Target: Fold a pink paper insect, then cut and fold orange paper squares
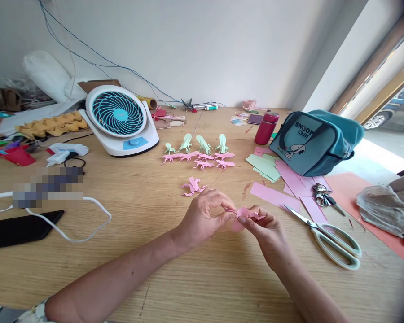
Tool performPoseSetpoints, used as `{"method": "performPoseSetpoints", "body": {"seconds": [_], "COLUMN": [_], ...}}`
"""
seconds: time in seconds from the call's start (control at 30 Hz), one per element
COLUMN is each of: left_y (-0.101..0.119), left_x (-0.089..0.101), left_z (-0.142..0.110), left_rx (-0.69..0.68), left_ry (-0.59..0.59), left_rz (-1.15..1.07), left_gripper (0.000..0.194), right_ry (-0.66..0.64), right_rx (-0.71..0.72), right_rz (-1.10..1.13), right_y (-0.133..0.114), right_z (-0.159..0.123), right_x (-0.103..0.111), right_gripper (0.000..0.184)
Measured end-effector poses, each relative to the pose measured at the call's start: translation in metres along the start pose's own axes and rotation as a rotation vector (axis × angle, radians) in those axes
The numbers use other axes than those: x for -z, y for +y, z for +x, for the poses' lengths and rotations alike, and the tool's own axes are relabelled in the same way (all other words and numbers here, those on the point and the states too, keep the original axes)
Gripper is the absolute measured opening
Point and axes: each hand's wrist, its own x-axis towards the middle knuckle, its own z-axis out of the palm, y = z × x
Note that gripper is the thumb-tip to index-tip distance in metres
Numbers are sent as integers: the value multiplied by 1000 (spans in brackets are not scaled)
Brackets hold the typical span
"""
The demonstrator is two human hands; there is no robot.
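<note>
Both the left hand (207, 211) and right hand (268, 229) pinch the pink paper (242, 212), maybe to keep it still.

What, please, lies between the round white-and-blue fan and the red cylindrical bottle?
The head view shows four light-green folded paper figures, with pink ones in front.

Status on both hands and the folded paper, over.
Left hand, right hand: both pinching pink folded paper. Pink paper figure just beyond left hand. Scissors beside right hand.
</note>
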Motion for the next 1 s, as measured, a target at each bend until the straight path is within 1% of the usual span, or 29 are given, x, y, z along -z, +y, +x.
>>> {"method": "performPoseSetpoints", "body": {"seconds": [0.07,0.17,0.3,0.4,0.53,0.6,0.77,0.9,1.0], "left_y": [2,4,2,1,1,1,-1,-1,-1], "left_x": [-1,-5,-10,-12,-17,-21,-29,-26,-22], "left_z": [0,-2,-4,-5,-7,-10,-19,-17,-14], "left_rx": [25,137,305,328,368,357,259,201,185], "left_ry": [18,45,-18,-27,16,48,117,148,165], "left_rz": [40,44,-74,-123,-127,-95,17,22,8], "left_gripper": [14,18,18,13,17,18,18,20,21], "right_ry": [8,20,35,46,84,95,124,131,129], "right_rx": [8,37,59,86,104,94,75,59,53], "right_rz": [12,27,24,5,-58,-87,-133,-67,-29], "right_y": [1,1,3,9,17,20,20,11,5], "right_z": [0,1,2,2,2,2,-1,0,1], "right_x": [-2,-4,-5,-3,1,3,3,-3,-6], "right_gripper": [32,33,32,29,25,24,24,25,23]}}
